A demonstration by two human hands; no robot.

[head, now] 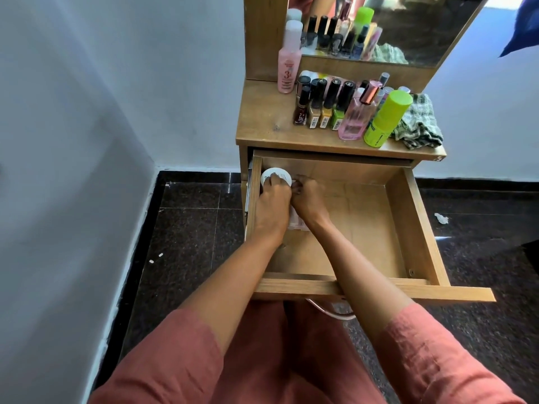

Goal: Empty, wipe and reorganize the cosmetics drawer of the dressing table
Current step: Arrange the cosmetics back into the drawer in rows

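The wooden drawer (pixel 408 217) of the dressing table stands pulled out, its floor mostly bare. Both my hands reach into its far left corner. My left hand (pixel 272 201) curls its fingers over a round white jar (pixel 278 174) standing against the back wall. My right hand (pixel 307 196) lies right beside it with fingers curled down; what they touch is hidden. A pale flat packet (pixel 297 221) shows between and under my wrists.
The tabletop (pixel 262 123) holds a pink bottle (pixel 288 68), several nail polish bottles (pixel 318 107), a pink perfume bottle (pixel 357 118), a lime green spray bottle (pixel 385 121) and a green checked cloth (pixel 418 123). A mirror (pixel 393 27) stands behind. White wall at left, dark floor tiles around.
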